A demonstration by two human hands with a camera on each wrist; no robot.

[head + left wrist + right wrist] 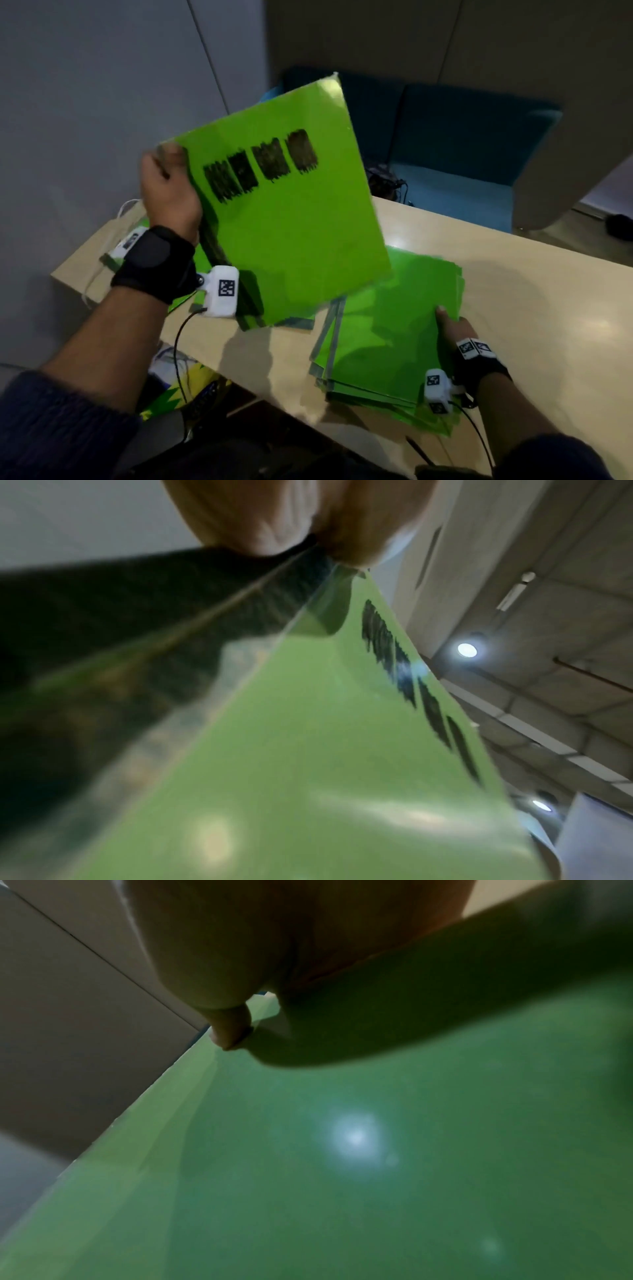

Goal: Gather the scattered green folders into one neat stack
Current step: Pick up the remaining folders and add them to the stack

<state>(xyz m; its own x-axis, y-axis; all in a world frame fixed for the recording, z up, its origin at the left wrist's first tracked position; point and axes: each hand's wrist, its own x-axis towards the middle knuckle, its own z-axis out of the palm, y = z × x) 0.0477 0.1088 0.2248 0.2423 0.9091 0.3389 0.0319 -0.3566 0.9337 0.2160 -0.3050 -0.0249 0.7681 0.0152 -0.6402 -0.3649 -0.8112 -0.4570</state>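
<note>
My left hand (168, 185) grips the left edge of a green folder (287, 212) with black scribbled patches, lifted and tilted above the table. The left wrist view shows this held folder (308, 750) edge-on, with my palm (291, 515) clamped on its top. A stack of green folders (383, 342) lies on the table, fanned at its left edge. My right hand (452, 325) rests on the stack's right side, thumb on the top sheet; in the right wrist view the thumb (229, 1026) touches the top folder (342, 1177). More green folders (191, 294) lie partly hidden under the lifted one.
The beige table (531, 308) has bare surface to the right of the stack. A paper bag (102, 240) lies at the table's left end. A blue sofa (462, 144) stands beyond the table. A yellow-green bag (181, 387) sits below the near edge.
</note>
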